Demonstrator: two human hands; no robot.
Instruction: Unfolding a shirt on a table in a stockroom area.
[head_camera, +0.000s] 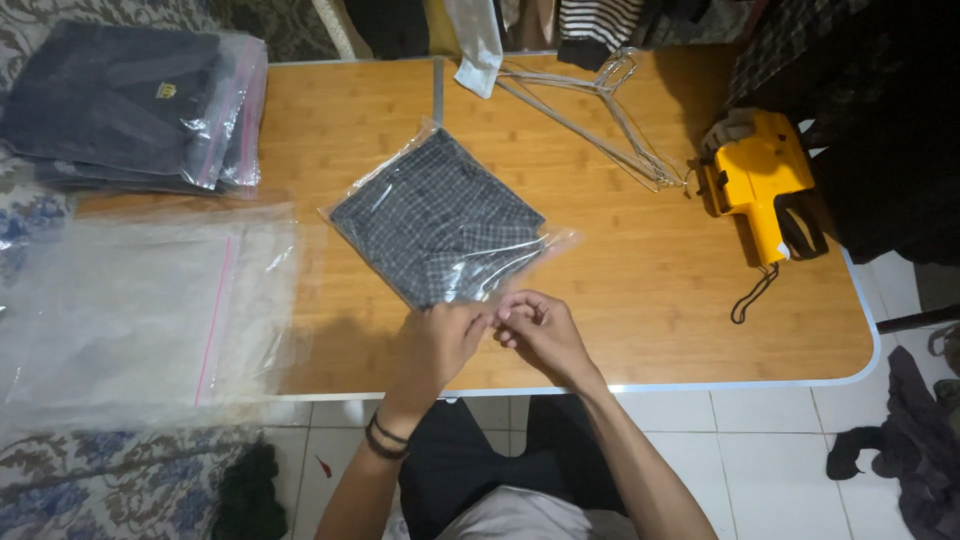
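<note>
Both forearms reach forward over the near edge of the wooden bench (640, 290), where the left hand (440, 345) and right hand (540, 335) meet, each grip pinched narrow on the near corner of the clear bag of folded checked cloth (435, 220).

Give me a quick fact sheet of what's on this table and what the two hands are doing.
surface: wooden folding table
left hand: pinching the near edge of the clear bag
right hand: pinching the same edge, beside the left
clear bag: holds a folded checked dark garment
far left: stack of bagged dark clothes
near left: empty clear bags
far side: wire hanger
right: yellow label gun
</note>
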